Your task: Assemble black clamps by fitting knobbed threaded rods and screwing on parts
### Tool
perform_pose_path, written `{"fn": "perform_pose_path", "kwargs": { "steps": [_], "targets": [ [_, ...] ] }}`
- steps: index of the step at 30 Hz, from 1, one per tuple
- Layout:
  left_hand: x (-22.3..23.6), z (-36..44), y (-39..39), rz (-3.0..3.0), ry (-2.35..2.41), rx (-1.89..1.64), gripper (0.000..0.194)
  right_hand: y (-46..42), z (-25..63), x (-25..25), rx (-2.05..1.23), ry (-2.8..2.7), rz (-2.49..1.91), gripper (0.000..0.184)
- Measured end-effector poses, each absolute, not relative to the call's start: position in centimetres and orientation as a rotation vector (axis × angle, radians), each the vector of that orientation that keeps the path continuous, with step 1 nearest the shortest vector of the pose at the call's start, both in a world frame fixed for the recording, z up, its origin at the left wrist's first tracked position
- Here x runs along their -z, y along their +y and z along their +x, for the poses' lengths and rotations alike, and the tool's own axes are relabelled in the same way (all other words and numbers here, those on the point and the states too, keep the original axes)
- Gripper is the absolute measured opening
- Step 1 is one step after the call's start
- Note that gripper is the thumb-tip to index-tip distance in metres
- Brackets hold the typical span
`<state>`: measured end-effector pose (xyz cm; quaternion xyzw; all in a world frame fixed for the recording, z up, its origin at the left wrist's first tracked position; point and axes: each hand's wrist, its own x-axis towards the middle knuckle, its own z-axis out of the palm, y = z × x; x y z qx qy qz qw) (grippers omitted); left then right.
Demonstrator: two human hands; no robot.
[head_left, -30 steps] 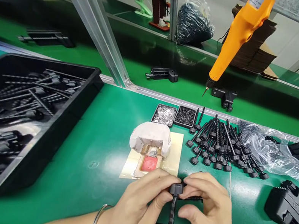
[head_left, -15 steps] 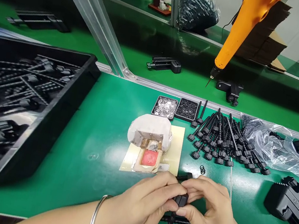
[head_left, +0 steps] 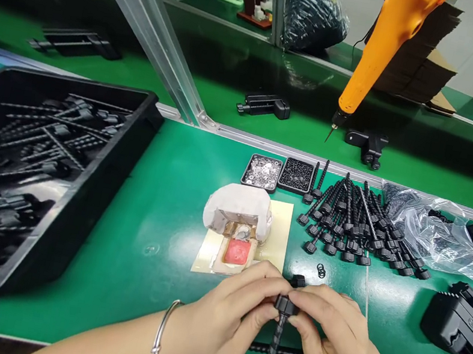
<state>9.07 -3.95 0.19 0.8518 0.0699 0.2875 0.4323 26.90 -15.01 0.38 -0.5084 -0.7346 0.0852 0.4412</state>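
Observation:
Near the table's front edge, my left hand and my right hand both pinch the knob of a black threaded rod, fingertips on either side. Its ridged shaft points down toward me. Behind the fingers a second black knob shows, and a dark rod lies crosswise beneath my hands; whether these belong together is hidden. Just beyond lie several small black rings. Ahead and left stands a white block fixture with a red pad, on a yellow sheet.
A black bin of rods fills the left. Washers and small black parts sit in little trays, beside a pile of knobbed rods and a plastic bag. An orange electric screwdriver hangs above. A black BOSCH part lies right.
The knob in my fingers has turned and risen slightly, so its rod now shows more fully below. My fingers have shifted their grip around it. The view has moved a little.

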Motion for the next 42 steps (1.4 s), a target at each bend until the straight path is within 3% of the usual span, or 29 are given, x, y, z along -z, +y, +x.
{"fn": "perform_pose_path", "kwargs": {
  "steps": [5, 11, 15, 27, 32, 34, 37, 42],
  "targets": [
    [-0.1, 9.3, -4.5, 1.764, 0.352, -0.462, 0.012, -14.0, 27.0, 0.3, -0.155, -1.816, -1.266, 0.033],
    [0.6, 9.8, -5.4, 1.018, 0.523, -0.133, 0.048, -13.2, 26.5, 0.4, -0.268, -1.613, -1.204, 0.024],
    [1.1, 9.9, -5.6, 0.887, 0.536, -0.161, 0.051, -13.2, 25.8, 0.1, -0.347, -1.522, -1.166, 0.020],
    [0.5, 9.5, -5.8, 1.080, 0.444, -0.202, 0.044, -13.5, 26.2, -0.3, -0.223, -1.511, -1.136, 0.021],
    [-0.2, 9.6, -6.3, 1.871, 0.399, -0.242, 0.017, -13.2, 30.5, 0.0, 0.188, -1.254, -1.598, 0.013],
    [-0.1, 9.7, -6.5, 2.191, 0.229, -0.214, 0.009, -12.8, 32.7, 0.6, 0.366, -1.151, -1.879, 0.022],
    [0.4, 9.9, -6.8, 2.461, 0.085, -0.103, 0.019, -12.3, 35.3, 1.9, 0.468, -1.053, -2.182, 0.035],
    [1.3, 10.1, -7.2, 2.614, 0.014, 0.116, 0.033, -12.3, 36.4, 2.7, 0.451, -1.008, -2.308, 0.037]
  ]
}}
